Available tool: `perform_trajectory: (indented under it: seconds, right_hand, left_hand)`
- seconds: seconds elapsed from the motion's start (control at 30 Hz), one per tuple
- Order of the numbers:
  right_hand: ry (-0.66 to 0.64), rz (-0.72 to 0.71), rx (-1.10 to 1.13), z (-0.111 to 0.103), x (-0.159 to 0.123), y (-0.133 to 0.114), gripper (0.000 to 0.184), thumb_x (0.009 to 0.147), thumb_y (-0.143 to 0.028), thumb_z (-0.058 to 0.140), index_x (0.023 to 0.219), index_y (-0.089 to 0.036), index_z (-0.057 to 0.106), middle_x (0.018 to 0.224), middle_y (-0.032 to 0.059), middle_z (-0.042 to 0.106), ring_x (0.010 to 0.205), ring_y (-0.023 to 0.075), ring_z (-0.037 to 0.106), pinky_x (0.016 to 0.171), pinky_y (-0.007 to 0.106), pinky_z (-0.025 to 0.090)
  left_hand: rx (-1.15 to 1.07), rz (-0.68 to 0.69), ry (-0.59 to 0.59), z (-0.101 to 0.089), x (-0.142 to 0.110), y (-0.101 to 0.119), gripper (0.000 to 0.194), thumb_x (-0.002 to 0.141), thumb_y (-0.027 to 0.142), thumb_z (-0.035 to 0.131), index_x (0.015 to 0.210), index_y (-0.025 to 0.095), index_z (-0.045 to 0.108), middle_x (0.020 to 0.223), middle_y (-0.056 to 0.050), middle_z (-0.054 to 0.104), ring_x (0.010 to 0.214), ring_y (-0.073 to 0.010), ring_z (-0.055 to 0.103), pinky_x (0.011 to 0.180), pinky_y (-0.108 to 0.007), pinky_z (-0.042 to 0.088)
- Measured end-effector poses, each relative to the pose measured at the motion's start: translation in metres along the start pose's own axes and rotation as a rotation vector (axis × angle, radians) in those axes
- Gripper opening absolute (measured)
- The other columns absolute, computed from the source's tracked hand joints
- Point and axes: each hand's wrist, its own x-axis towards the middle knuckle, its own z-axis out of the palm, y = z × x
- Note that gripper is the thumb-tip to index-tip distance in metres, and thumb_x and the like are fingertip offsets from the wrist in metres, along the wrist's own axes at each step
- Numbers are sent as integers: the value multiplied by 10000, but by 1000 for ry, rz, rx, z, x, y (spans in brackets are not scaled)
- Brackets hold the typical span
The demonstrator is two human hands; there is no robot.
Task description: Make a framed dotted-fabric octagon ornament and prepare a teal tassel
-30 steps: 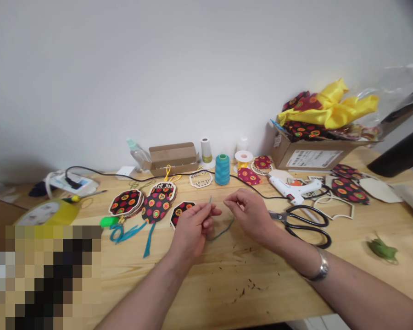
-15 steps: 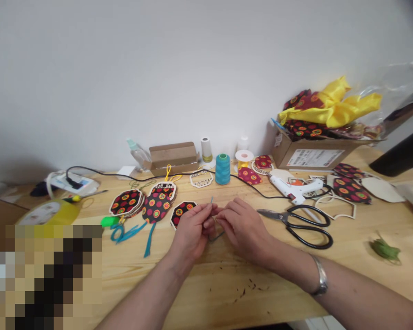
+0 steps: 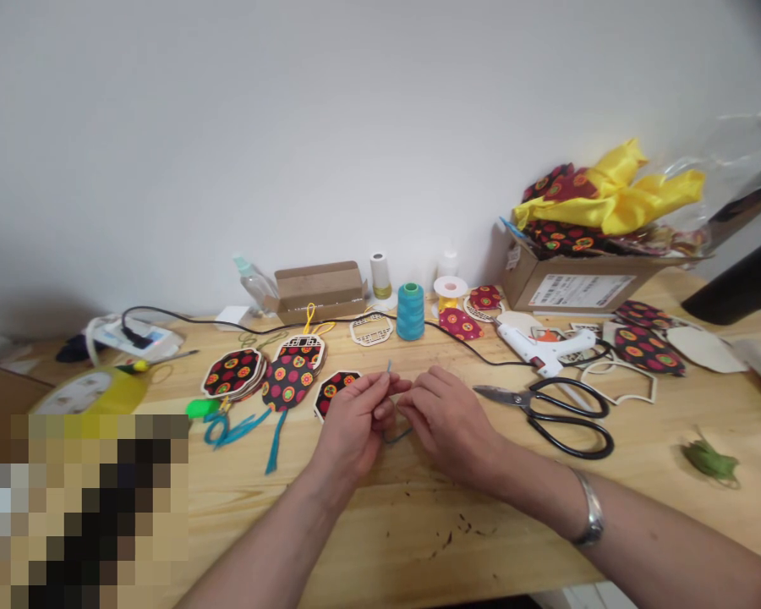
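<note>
Close together over the middle of the table, both hands pinch a thin blue thread (image 3: 398, 437). One end pokes up above the thumb of my left hand (image 3: 363, 416), which is closed. The thread loops down below the fingers and rises to my right hand (image 3: 449, 423), whose thumb and forefinger are pressed together. Partly behind my left hand lies an octagonal patterned fabric piece (image 3: 336, 391) with a pale wooden edge. Black-handled scissors (image 3: 545, 410) lie just right of my right hand, blades toward it. A cone of teal thread (image 3: 410, 313) stands upright beyond both hands.
Patterned pendants (image 3: 233, 375) with blue tassels (image 3: 228, 430) lie at left. A white glue gun (image 3: 549, 348) rests behind the scissors, its black cord crossing the table. At back right stands a cardboard box (image 3: 567, 283) of fabric. Green string (image 3: 710, 461) lies far right.
Hardly anything differs. Both hands keep their pinch in the same place, with only a slight shift of the fingers and the thread.
</note>
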Motion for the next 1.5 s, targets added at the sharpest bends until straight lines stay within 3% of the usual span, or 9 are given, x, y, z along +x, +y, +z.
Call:
perform_trajectory:
  seconds: [0.7, 0.9, 1.07, 1.23, 1.33, 1.5]
  right_hand:
    - [5, -3, 39, 2, 0, 1, 182, 841, -131, 477, 849, -156, 657, 802, 67, 626, 754, 185, 473, 688, 313, 378]
    - [49, 63, 99, -5, 2, 0, 181, 824, -173, 492, 707, -147, 628, 699, 58, 601, 694, 163, 481, 668, 303, 378]
    - [183, 326, 319, -12, 11, 10, 195, 829, -216, 509, 680, -159, 620, 673, 36, 597, 678, 145, 510, 633, 275, 387]
    - [14, 604, 774, -7, 17, 22, 186, 790, -292, 567, 756, -157, 691, 744, 29, 681, 692, 148, 573, 666, 275, 428]
    - [-15, 676, 1002, -5, 17, 24, 192, 740, -324, 621, 792, -161, 708, 770, 15, 694, 726, 148, 587, 728, 284, 431]
    - [-76, 715, 1230, -6, 16, 22, 189, 705, -308, 658, 778, -141, 707, 637, -4, 657, 664, 124, 574, 721, 276, 420]
  left_hand:
    - [37, 25, -5, 3, -1, 0, 197, 650, 234, 735, 733, 82, 641, 736, -57, 659, 419, 18, 334, 428, -120, 288]
    - [74, 54, -5, 3, -1, 2, 208, 661, 255, 723, 723, 85, 619, 688, -26, 624, 424, 12, 323, 420, -123, 255]
    - [139, 82, -36, 3, -2, 1, 191, 687, 266, 697, 716, 96, 613, 705, -30, 632, 426, 7, 324, 418, -132, 240]
    - [197, 78, -54, 4, -4, 0, 220, 686, 304, 692, 690, 100, 610, 680, -29, 624, 416, 7, 326, 421, -141, 239]
    - [228, 69, -83, 5, -5, 0, 217, 695, 301, 685, 689, 96, 613, 658, -21, 605, 413, 8, 329, 416, -144, 220]
    - [240, 11, -157, 7, -6, 0, 213, 711, 297, 675, 683, 96, 612, 634, -12, 580, 399, 6, 326, 406, -157, 207]
